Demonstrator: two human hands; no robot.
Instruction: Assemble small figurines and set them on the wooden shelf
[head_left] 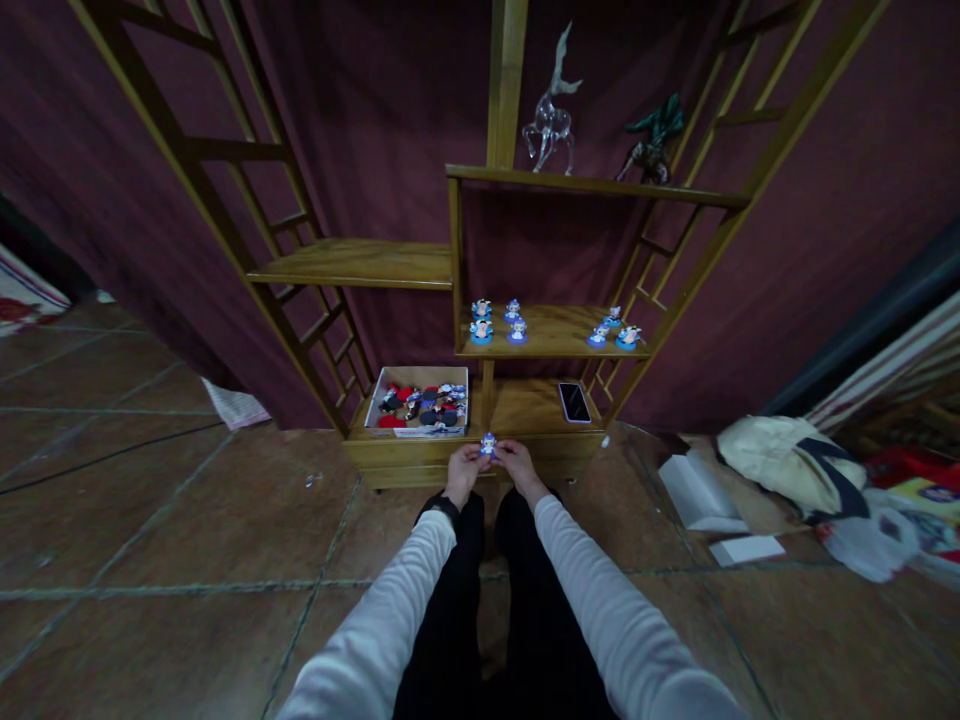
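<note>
Between my two hands is a small purple-and-white figurine (488, 445), held upright in front of the cabinet's lower edge. My left hand (465, 468) pinches it from the left side, and my right hand (517, 464) grips it from the right. Just beyond my left hand, a white cardboard box (426, 432) on the bottom shelf holds a jumble of similar figurines with red and dark bases. Several figurines stand on the middle shelf (551, 345): a group at its left, including a purple one (517, 330), and a group at its right, including a blue-based one (628, 337).
A phone (574, 402) lies on the bottom shelf at right. Higher up stand a clear glass deer (551, 125) and a dark green statuette (652, 140). On the floor to the right are a white box (699, 492), a cream bag (787, 465) and a plastic bag (870, 535).
</note>
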